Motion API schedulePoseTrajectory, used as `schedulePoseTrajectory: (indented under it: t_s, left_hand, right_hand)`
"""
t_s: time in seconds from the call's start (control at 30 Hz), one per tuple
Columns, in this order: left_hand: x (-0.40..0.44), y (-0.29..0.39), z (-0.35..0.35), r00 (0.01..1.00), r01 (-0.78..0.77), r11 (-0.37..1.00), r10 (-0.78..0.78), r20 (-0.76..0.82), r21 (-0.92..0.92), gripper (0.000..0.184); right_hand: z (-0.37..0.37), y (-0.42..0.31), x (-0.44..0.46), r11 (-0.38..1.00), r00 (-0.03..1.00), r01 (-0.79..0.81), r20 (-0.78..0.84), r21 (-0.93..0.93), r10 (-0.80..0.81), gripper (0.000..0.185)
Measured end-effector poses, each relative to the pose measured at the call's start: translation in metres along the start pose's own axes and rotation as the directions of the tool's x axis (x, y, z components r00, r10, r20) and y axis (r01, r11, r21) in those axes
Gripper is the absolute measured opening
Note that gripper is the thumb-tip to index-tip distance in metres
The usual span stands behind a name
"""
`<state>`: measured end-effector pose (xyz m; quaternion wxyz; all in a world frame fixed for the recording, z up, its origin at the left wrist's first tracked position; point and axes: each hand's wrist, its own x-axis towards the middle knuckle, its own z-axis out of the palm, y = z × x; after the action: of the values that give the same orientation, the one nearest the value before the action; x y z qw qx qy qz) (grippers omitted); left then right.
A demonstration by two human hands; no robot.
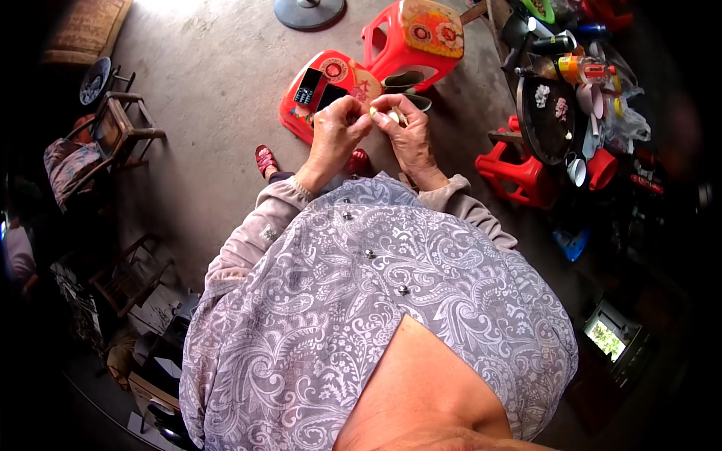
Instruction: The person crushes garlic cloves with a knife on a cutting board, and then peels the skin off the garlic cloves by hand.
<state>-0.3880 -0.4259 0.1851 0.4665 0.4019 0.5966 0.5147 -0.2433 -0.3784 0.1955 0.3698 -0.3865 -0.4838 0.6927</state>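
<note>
My right hand (408, 139) is curled around small cream-white pieces that look like garlic cloves (393, 116). One such piece (373, 111) shows at its thumb and fingertips. My left hand (335, 139) is closed in a pinch, its fingertips almost meeting those of my right hand. What sits between the left fingertips is hidden. Both hands are raised in front of my body, above the near edge of a red plastic stool (287, 113). On that stool lie a dark keypad device (307, 86) and a black flat object like a phone (329, 96).
Another red stool (376, 49) stands beyond. At right, a round dark table (535, 135) carries a whitish pile (541, 95), a pinkish pile (561, 109), bottles and cups. A red stool (511, 169) stands beside it. Wooden chairs (124, 131) are at left.
</note>
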Motion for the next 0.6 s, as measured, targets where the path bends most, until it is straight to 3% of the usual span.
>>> schedulePoseTrajectory:
  t_s: [0.07, 0.17, 0.27, 0.37, 0.47, 0.6]
  left_hand:
    - [0.001, -0.004, -0.002, 1.000, -0.001, 0.998, 0.000, 0.016, 0.068, 0.005]
    - [0.000, -0.004, 0.000, 0.999, 0.040, 0.997, -0.038, 0.034, -0.065, 0.005]
    - [0.000, -0.005, -0.004, 0.984, 0.163, 0.920, -0.127, 0.122, -0.357, 0.005]
    - [0.001, -0.002, -0.002, 0.984, 0.174, 0.839, -0.167, 0.061, -0.515, 0.005]
    - [-0.001, 0.002, -0.003, 0.983, 0.186, 0.818, -0.158, 0.097, -0.545, 0.006]
    - [-0.004, 0.012, -0.004, 0.976, 0.217, 0.906, -0.191, 0.105, -0.364, 0.009]
  right_hand:
    - [0.001, 0.001, 0.000, 0.999, 1.000, -0.016, -0.001, 0.033, 0.016, 0.016]
    - [-0.002, 0.003, 0.000, 0.988, 0.996, -0.085, 0.016, 0.132, 0.084, 0.018]
    - [-0.002, 0.001, 0.000, 0.934, 0.984, -0.172, 0.008, 0.312, 0.178, 0.021]
    - [-0.008, 0.003, 0.001, 0.900, 0.983, -0.183, 0.054, 0.394, 0.176, 0.022]
    - [-0.009, 0.003, 0.002, 0.906, 0.987, -0.163, 0.059, 0.392, 0.152, 0.022]
    - [-0.002, -0.003, 0.000, 0.948, 0.995, -0.102, 0.027, 0.301, 0.098, 0.021]
